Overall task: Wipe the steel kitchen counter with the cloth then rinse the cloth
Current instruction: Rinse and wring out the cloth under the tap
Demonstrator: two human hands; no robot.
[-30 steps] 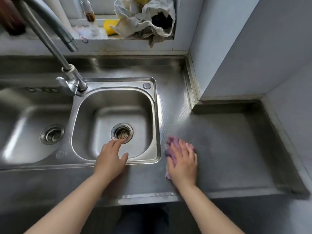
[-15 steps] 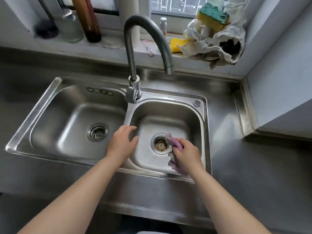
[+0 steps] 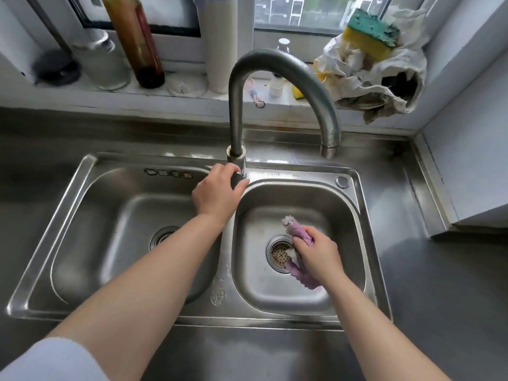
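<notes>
A crumpled purple cloth [image 3: 298, 254] was bunched in the right hand [image 3: 319, 254], whose fingers were curled tightly around it. The hand held the cloth low inside the right basin [image 3: 346, 215] of a double steel sink, directly above the round perforated drain strainer [image 3: 279, 253], at about 5 o'clock in the view.

A second earlier that same cloth had been pressed flat under the right hand on the steel counter [image 3: 439, 284] to the right of the sink; half a second earlier it was already over the basin. The wiping therefore appeared finished and the rinsing stage begun.

The left hand [image 3: 217, 192] had also moved. It had hovered over the sink's front edge, and now sat near the centre of the view with its fingers wrapped around the tap handle [image 3: 239, 178] at the base of the tall curved faucet [image 3: 275, 67]. The spout ended at about 1 o'clock, over the back rim of the right basin. No water could be seen running, so turning the handle seemed the likely next step.

The right basin held only the cloth and hand. The left basin [image 3: 90, 229], at 8 o'clock, showed just its own drain [image 3: 162, 237].

Along the windowsill at 12 o'clock stood a tall brown bottle [image 3: 137, 42], a clear glass jar [image 3: 105, 61] and a small white bottle [image 3: 277, 83]. At 2 o'clock a yellow and green sponge [image 3: 371, 34] rested on a rumpled white rag [image 3: 371, 78].
</notes>
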